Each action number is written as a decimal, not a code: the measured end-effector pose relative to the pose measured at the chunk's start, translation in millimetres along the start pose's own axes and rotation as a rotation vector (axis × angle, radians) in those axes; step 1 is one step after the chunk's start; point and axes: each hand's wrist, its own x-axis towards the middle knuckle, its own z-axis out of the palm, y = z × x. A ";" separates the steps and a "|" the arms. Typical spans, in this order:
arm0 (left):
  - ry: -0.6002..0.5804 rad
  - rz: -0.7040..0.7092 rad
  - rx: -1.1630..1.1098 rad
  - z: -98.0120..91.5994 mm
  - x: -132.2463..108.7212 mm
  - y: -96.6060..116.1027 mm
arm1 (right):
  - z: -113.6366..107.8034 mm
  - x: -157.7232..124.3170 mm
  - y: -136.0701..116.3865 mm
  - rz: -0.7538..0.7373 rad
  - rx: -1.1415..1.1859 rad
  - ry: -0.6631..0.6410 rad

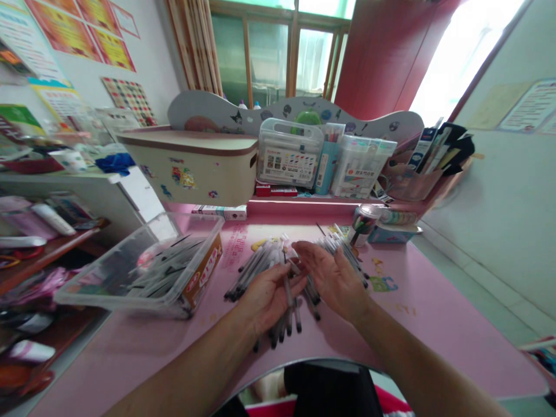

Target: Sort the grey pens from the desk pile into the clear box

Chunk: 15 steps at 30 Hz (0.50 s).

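Over the pink desk (pixel 417 324), my left hand (pixel 264 298) is palm up with its thumb and fingers closed on a clear pen (pixel 288 289) with a dark tip. My right hand (pixel 336 281) faces it from the right, fingers stretched out and close to the pen's upper part; whether they touch it I cannot tell. Beneath and around both hands lie bunches of similar pens: a left bunch (pixel 247 272), a front bunch (pixel 282 333) partly under my left hand, and a right bunch (pixel 354 263) behind my right hand.
To the left stands a clear plastic bin (pixel 117 304) holding many more pens. Behind are a lidded beige box (pixel 204 174), two marker cases (pixel 289 156) and a pen holder (pixel 410 182) on a raised shelf. A clear jar (pixel 364 223) with pens stands at the desk's back right.
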 end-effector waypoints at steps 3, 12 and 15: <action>0.066 0.044 0.057 0.0 -0.5 5.8 | -12.7 5.5 -1.9 -0.076 -0.102 0.130; -0.127 0.390 0.376 13.8 -49.9 57.6 | -30.4 11.6 -5.9 -0.127 -1.294 0.074; -0.118 0.556 0.580 10.2 -73.4 82.8 | -27.8 11.0 -7.6 -0.055 -1.572 -0.002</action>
